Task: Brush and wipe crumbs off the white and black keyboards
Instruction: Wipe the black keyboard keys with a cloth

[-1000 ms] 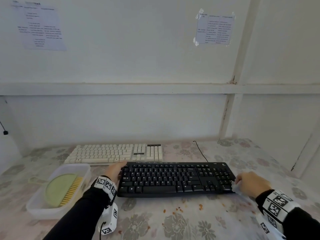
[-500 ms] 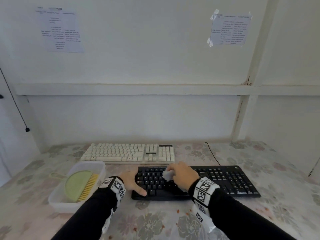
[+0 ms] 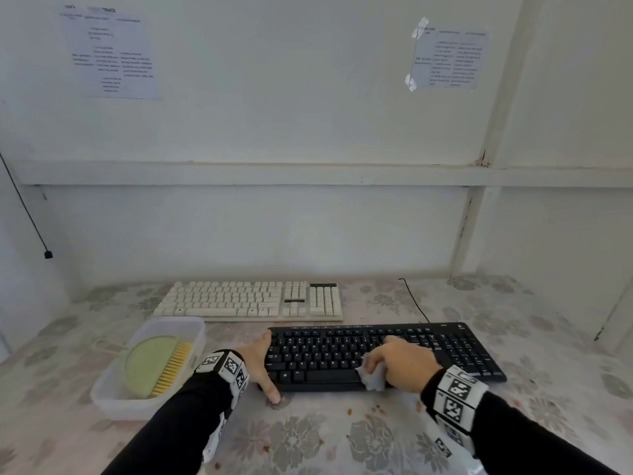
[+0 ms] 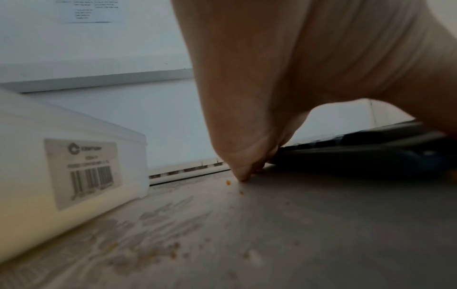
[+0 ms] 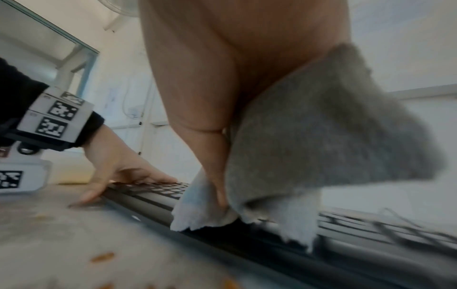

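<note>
brush (image 3: pixel 156 366) in tub (image 3: pixel 113 402), left of keyboards (image 3: pixel 387 354)

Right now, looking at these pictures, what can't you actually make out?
- Printed sheets on the wall, head view: text too small and blurred.
- Keys under the right hand and grey cloth on the black keyboard: covered.
- Box label, left wrist view: print blurred.
- White keyboard: crumbs too small to tell.
</note>
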`<action>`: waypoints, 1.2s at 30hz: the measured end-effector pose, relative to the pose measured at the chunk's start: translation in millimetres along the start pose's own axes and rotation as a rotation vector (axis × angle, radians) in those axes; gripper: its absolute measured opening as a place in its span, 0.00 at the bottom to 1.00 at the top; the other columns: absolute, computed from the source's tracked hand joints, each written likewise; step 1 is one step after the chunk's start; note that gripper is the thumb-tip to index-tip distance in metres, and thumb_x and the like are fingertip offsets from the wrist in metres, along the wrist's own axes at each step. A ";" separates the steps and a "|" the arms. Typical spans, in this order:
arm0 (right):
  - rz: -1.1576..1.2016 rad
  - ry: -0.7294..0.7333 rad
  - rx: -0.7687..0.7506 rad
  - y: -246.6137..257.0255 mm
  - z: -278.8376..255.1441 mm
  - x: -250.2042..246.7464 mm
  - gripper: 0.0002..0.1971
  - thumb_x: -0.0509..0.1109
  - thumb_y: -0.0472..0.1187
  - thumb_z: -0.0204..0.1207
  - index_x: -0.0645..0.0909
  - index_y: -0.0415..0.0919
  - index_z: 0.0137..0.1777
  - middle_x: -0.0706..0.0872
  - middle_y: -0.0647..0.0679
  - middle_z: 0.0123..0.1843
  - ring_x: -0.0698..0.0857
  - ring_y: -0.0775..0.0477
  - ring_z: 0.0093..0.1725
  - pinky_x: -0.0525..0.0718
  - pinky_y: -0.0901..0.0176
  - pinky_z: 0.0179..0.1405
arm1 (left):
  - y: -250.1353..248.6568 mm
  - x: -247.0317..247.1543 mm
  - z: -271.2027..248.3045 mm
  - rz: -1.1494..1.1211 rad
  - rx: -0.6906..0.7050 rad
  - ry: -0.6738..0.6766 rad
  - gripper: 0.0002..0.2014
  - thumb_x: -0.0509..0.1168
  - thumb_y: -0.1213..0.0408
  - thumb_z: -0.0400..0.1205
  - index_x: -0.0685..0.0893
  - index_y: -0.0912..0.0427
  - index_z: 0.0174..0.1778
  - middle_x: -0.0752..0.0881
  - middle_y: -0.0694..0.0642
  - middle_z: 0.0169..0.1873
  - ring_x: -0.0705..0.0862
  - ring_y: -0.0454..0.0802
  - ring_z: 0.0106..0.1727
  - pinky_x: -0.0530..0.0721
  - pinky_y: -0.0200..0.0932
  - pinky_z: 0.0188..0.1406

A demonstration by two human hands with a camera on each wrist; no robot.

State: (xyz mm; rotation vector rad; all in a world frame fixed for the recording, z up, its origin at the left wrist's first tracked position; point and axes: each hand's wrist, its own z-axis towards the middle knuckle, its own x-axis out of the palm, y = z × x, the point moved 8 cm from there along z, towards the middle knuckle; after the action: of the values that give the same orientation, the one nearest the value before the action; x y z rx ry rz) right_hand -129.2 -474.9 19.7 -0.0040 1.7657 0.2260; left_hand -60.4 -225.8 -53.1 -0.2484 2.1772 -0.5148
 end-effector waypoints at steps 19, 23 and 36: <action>0.033 -0.012 0.535 -168.9 -37.3 -14.5 0.06 0.62 0.42 0.76 0.79 0.43 0.45 0.83 0.48 0.45 0.82 0.48 0.44 0.77 0.64 0.36 | 1.8 -2.4 0.6 -0.037 0.006 -0.109 0.73 0.84 0.55 0.52 0.38 0.55 0.83 0.54 0.55 0.83 0.57 0.54 0.82 0.64 0.52 0.79; 0.063 -0.047 0.585 -175.1 -40.6 -17.8 0.10 0.62 0.41 0.76 0.74 0.44 0.33 0.79 0.52 0.33 0.83 0.48 0.42 0.77 0.64 0.36 | 1.2 -0.5 -1.2 -0.024 -0.011 -0.111 0.71 0.84 0.57 0.54 0.39 0.56 0.84 0.55 0.54 0.83 0.58 0.54 0.82 0.63 0.52 0.79; 0.313 -0.243 0.034 21.2 3.3 -58.9 0.18 0.52 0.43 0.83 0.73 0.40 0.68 0.78 0.43 0.60 0.76 0.51 0.52 0.75 0.68 0.50 | -2.4 -27.7 -27.0 -0.031 0.052 -0.150 0.52 0.80 0.61 0.65 0.57 0.52 0.83 0.65 0.51 0.80 0.66 0.52 0.79 0.64 0.49 0.77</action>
State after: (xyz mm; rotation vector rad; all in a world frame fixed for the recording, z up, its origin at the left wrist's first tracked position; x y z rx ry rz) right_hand -116.5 -460.7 79.5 0.3135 1.5217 0.4059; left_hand -64.9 -210.9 -17.7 -0.2840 2.0143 -0.5514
